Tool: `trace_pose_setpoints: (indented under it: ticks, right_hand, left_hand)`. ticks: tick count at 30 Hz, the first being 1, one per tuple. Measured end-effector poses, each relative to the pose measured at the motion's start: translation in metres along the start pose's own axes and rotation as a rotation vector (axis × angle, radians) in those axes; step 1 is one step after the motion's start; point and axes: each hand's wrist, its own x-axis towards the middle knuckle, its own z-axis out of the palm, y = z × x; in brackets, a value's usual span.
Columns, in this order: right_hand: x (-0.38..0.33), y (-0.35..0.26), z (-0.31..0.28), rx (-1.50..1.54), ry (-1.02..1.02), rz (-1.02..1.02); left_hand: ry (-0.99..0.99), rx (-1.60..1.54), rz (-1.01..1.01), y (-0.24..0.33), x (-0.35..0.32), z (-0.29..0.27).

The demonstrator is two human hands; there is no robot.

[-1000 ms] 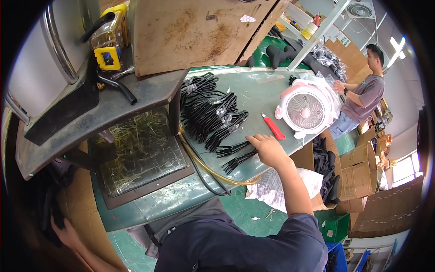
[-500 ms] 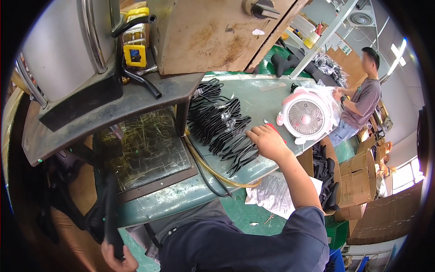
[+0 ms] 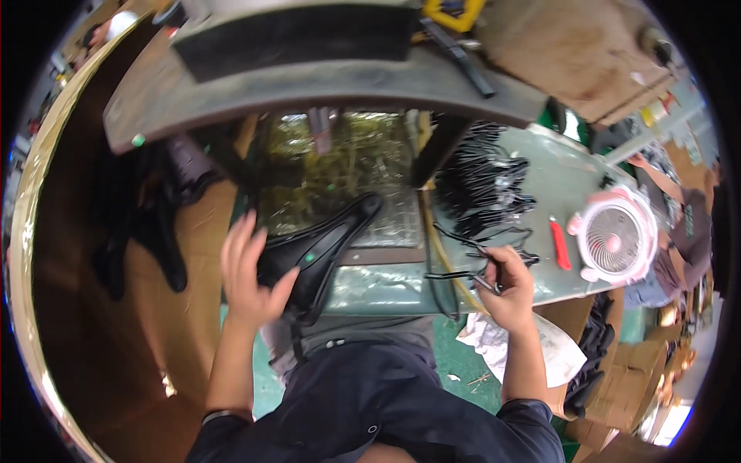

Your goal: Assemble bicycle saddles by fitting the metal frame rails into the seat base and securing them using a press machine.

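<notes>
A black bicycle saddle (image 3: 328, 245) lies at the front of the press bed, its narrow nose pointing to the far right. My left hand (image 3: 251, 270) is at its wide end with fingers spread; the thumb overlaps the saddle, but I cannot tell whether it presses on it. To the right, my right hand (image 3: 505, 289) pinches a bent black wire saddle rail (image 3: 457, 274), its prongs reaching left over the bench edge. Behind that hand lies a pile of similar wire rails (image 3: 482, 181).
Above the film-covered press bed (image 3: 382, 231) hangs a grey metal press frame (image 3: 324, 99). A red-handled cutter (image 3: 559, 245) and a pink-and-white fan (image 3: 615, 238) sit on the green bench. More saddles (image 3: 158, 239) are in the large carton at left. Another person (image 3: 683, 247) stands far right.
The saddle has come from low at the left onto the press bed, and my left hand has opened beside it. My right hand has drawn back from the pile with a wire rail. The view has turned left.
</notes>
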Motion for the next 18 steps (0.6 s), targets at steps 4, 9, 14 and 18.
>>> trace_pose_setpoints:
  ticks: [4,9,14,18]
  right_hand:
    - [0.03,-0.028,0.064,0.091,-0.202,-0.025]
    - [0.036,-0.013,0.131,0.076,-0.209,-0.227]
    - [0.051,-0.028,0.156,-0.022,-0.242,-0.308]
    - [0.057,-0.033,0.166,-0.063,-0.281,-0.351]
  left_hand:
    - [-0.214,-0.143,-0.157,-0.034,0.008,0.022]
    - [-0.056,-0.156,-0.307,-0.029,-0.011,0.021]
    - [0.112,-0.338,-0.534,-0.033,-0.048,0.03]
    - [0.222,-0.391,-0.574,-0.029,-0.058,0.038]
